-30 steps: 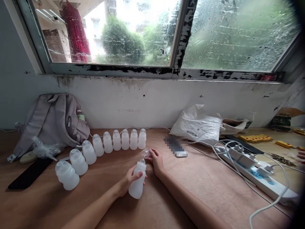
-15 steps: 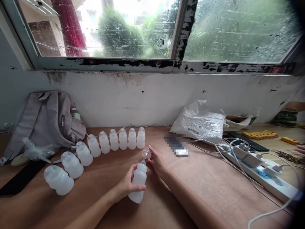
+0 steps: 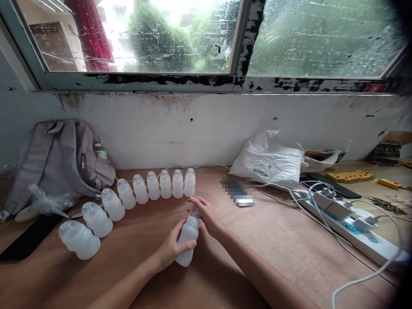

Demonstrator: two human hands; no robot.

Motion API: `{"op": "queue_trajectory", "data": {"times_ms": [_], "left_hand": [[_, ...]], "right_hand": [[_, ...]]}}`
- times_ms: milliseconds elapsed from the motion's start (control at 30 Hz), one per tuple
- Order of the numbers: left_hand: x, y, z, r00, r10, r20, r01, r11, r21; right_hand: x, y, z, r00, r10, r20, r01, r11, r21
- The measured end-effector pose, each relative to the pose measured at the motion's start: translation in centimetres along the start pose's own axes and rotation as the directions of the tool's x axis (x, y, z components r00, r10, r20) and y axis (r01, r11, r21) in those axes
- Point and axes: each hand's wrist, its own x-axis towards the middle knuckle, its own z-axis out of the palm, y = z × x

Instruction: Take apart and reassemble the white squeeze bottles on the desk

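Observation:
My left hand (image 3: 176, 245) is wrapped round the body of a frosted baby bottle (image 3: 187, 240), which tilts a little to the right above the wooden table (image 3: 270, 257). At the bottle's top, my right hand (image 3: 206, 214) has its fingers closed over a clear dome cap (image 3: 194, 209). The cap sits over the nipple end, partly hidden by the fingers; whether it is fully seated I cannot tell. Several more capped baby bottles (image 3: 165, 184) stand in a curved row behind and to the left, the closest being a large-looking bottle (image 3: 79, 241).
A grey backpack (image 3: 61, 159) and crumpled plastic bag (image 3: 48, 199) lie left. Rightward are a blurred phone (image 3: 238, 191), a silver mailer bag (image 3: 267, 161), and a power strip (image 3: 354, 227) with looping white cables. Yellow pieces (image 3: 349, 176) lie far right, below the window.
My right hand has brought the clear cap from above the nipple down onto the bottle's top. My left hand keeps its hold. The co-worker's fingers at the right edge are gone from view.

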Motion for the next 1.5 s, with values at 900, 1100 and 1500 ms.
{"op": "queue_trajectory", "data": {"times_ms": [900, 1100, 1500], "left_hand": [[0.3, -0.8, -0.1, 0.994, 0.078, -0.079, -0.072, 0.994, 0.086], [0.2, -0.9, 0.0, 0.994, 0.087, -0.062, -0.087, 0.996, 0.017], [0.8, -2.8, -2.9, 0.988, 0.082, -0.131, -0.075, 0.996, 0.055]], "right_hand": [[-1.0, 0.7, 0.9, 0.925, -0.377, -0.046, 0.358, 0.906, -0.227], [-1.8, 1.8, 0.8, 0.92, -0.39, -0.048, 0.376, 0.909, -0.18], [-2.6, 3.2, 1.3, 0.936, -0.344, 0.077, 0.351, 0.926, -0.135]]}}
